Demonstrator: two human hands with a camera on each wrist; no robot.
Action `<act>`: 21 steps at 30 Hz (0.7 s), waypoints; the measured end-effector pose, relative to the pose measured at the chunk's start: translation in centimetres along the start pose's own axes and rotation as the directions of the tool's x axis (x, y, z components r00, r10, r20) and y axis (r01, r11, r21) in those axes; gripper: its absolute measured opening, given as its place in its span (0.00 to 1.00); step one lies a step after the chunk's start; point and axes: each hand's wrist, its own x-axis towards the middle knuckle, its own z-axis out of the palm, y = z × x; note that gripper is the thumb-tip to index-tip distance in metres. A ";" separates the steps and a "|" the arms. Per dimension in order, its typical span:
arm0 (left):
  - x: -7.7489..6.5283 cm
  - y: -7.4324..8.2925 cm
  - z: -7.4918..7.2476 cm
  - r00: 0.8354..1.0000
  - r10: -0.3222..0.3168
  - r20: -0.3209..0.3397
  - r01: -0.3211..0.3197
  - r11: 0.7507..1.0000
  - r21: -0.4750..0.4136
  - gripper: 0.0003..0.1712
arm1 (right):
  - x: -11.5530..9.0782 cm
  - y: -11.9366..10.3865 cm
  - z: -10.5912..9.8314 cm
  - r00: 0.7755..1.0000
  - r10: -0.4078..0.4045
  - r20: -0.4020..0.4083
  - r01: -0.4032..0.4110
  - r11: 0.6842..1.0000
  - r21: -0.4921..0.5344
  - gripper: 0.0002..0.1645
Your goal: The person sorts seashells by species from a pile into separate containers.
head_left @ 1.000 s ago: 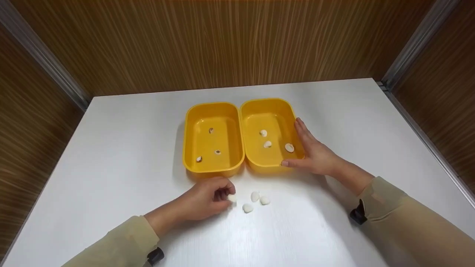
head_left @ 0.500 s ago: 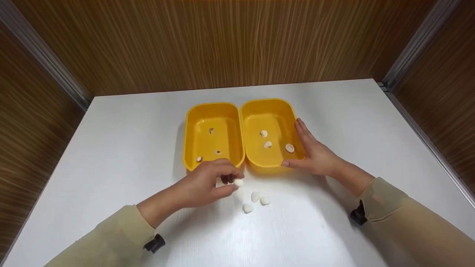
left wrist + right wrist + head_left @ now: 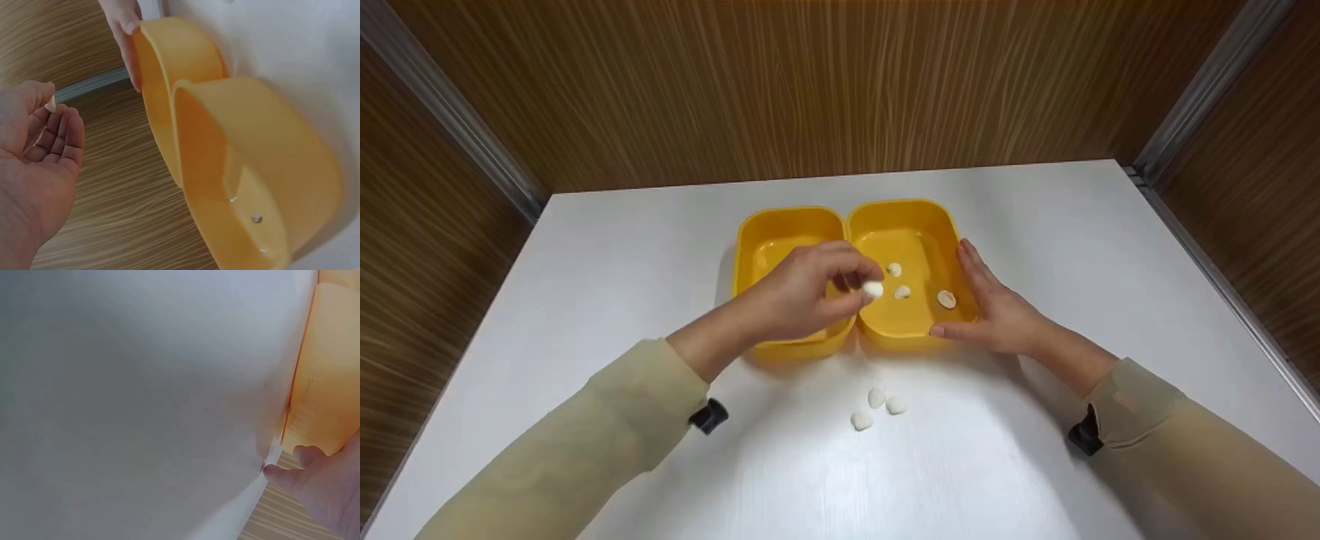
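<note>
My left hand [image 3: 799,296] pinches a small white shell [image 3: 873,289] between thumb and fingertips, over the place where two yellow plastic bins meet. In the left wrist view the white shell [image 3: 51,104] peeks out past the thumb. The left bin [image 3: 787,217] is partly covered by this hand. Inside the right bin [image 3: 904,322] lie three pale shells [image 3: 902,292], spaced apart. My right hand [image 3: 997,311] rests against that bin's near right corner, thumb at the front rim and straight fingers along the outer side.
Three white shells [image 3: 877,397] lie close together on the white table [image 3: 622,262] in front of the bins. One small shell [image 3: 257,217] shows in the left bin in the left wrist view. Wood-grain panels [image 3: 840,90] enclose the table behind and at both sides.
My left hand has lifted a white shell from the table and carried it forward and right, over the bins. The right hand has stayed at the right bin.
</note>
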 end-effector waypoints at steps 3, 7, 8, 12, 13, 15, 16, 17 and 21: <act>1.5 0.0 -0.4 1.000 -0.030 -0.003 0.030 1.000 -0.001 0.10 | 0.1 0.0 0.0 1.000 -0.005 -0.001 0.005 1.000 -0.002 0.79; 3.4 -0.3 -0.7 0.997 -0.082 -0.012 0.082 0.997 0.003 0.11 | 0.2 0.0 0.1 1.000 0.001 0.001 -0.001 1.000 0.008 0.79; 3.9 -0.4 -0.7 0.995 -0.097 -0.017 0.097 0.995 0.005 0.12 | 0.2 0.0 0.1 1.000 0.003 0.001 -0.003 1.000 0.008 0.79; 5.4 -1.2 -0.6 0.985 -0.170 -0.027 0.170 0.985 0.006 0.13 | 0.3 -0.2 0.2 1.000 0.009 0.006 -0.009 1.000 0.006 0.79; 5.8 -1.5 -0.5 0.983 -0.183 -0.028 0.183 0.983 0.007 0.13 | 0.3 -0.2 0.2 1.000 0.010 0.007 -0.010 1.000 0.005 0.79; 6.4 -2.2 -0.3 0.977 -0.214 -0.024 0.214 0.977 0.001 0.14 | 0.3 -0.3 0.3 1.000 0.011 0.011 -0.012 1.000 0.005 0.79; 6.6 -2.6 -0.2 0.974 -0.224 -0.021 0.224 0.975 0.000 0.14 | 0.3 -0.3 0.3 1.000 0.012 0.011 -0.012 1.000 0.006 0.80; 6.9 -2.9 0.0 0.973 -0.231 -0.019 0.231 0.973 -0.001 0.14 | 0.3 -0.3 0.3 1.000 0.011 0.013 -0.011 1.000 0.006 0.80; 7.6 -4.4 0.7 0.966 -0.258 -0.017 0.257 0.966 -0.019 0.14 | 0.4 -0.4 0.3 1.000 0.008 0.016 -0.008 1.000 0.010 0.80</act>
